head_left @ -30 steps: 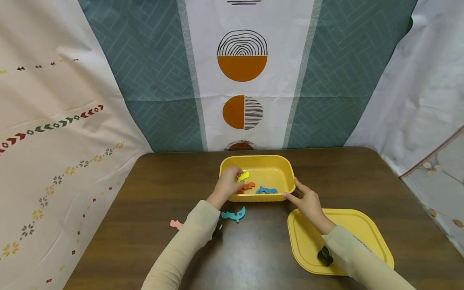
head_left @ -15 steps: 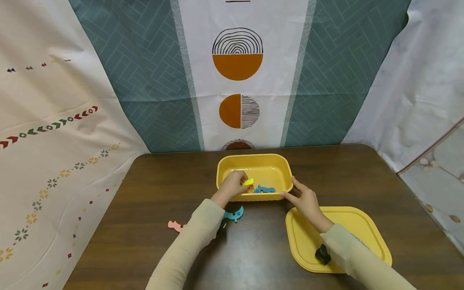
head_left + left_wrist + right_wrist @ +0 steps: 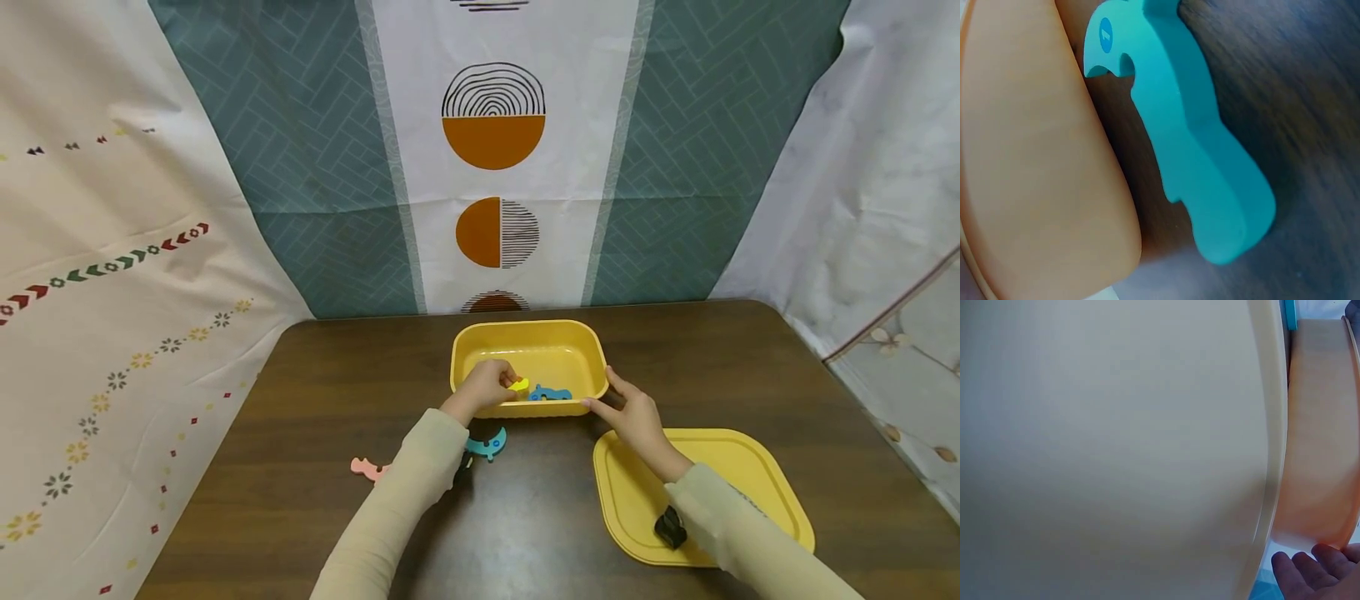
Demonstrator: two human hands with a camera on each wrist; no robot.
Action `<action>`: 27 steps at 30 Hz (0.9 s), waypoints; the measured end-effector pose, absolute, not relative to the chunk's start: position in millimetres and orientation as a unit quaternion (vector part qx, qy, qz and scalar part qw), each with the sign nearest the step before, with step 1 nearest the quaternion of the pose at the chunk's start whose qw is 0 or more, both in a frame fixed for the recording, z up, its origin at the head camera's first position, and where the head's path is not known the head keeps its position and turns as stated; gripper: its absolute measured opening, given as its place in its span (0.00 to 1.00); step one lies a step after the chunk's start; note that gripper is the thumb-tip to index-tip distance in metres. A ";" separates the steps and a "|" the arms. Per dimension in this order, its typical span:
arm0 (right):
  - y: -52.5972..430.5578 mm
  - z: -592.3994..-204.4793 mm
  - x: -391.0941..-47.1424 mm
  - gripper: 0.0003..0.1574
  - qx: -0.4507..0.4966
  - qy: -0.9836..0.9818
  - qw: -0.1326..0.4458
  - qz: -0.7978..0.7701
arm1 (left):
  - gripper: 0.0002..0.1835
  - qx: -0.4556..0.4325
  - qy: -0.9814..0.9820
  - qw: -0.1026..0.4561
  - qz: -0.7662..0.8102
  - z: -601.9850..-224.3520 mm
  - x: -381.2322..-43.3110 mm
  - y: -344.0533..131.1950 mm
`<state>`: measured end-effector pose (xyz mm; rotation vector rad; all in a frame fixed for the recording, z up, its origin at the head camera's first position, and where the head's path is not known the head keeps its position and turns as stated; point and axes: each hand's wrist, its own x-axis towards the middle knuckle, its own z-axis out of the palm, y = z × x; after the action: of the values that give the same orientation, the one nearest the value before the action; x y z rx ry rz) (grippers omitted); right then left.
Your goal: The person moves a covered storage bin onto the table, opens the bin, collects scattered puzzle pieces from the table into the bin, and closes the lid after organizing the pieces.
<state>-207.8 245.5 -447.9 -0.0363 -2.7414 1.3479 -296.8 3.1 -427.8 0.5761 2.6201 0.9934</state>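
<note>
My left hand point(image 3: 487, 387) reaches into the yellow plastic box point(image 3: 558, 331) and pinches a small bright yellow shaped piece point(image 3: 520, 385) low over its floor. Beside it in the box lies a blue shaped piece point(image 3: 551, 392). My right hand point(image 3: 636, 418) holds the box's front right corner, thumb on the front wall and fingers along the end; its fingertips point(image 3: 1282, 565) show at the box wall in the right wrist view. In front of the box lies a teal curved piece point(image 3: 1172, 119) bearing a number sticker, partly behind my left sleeve in the head view.
A yellow lid point(image 3: 738, 475) lies at the right, under my right forearm, with a black object point(image 3: 670, 527) by the sleeve. A pink piece point(image 3: 367, 468) and a dark piece point(image 3: 462, 467) lie by the left forearm on the brown table point(image 3: 300, 400).
My left hand has moved right and lower inside the box with the yellow piece. An orange piece seen earlier in the box is now hidden behind that hand. The right hand stays at the corner.
</note>
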 end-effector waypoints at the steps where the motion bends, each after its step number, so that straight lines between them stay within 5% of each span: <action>1: 245.5 -448.0 -207.7 0.50 -0.012 -0.897 0.043 0.440 | 0.10 0.198 0.908 0.141 0.342 -428.5 -296.9 3.1; 27: 246.5 -449.4 -207.4 0.49 -0.002 -0.891 0.049 0.450 | 0.14 0.230 0.899 0.021 0.373 -435.4 -290.8 -0.5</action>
<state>-207.4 246.5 -449.4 -0.0058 -2.7157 1.3720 -290.8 -0.5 -435.4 0.7141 2.7852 1.1561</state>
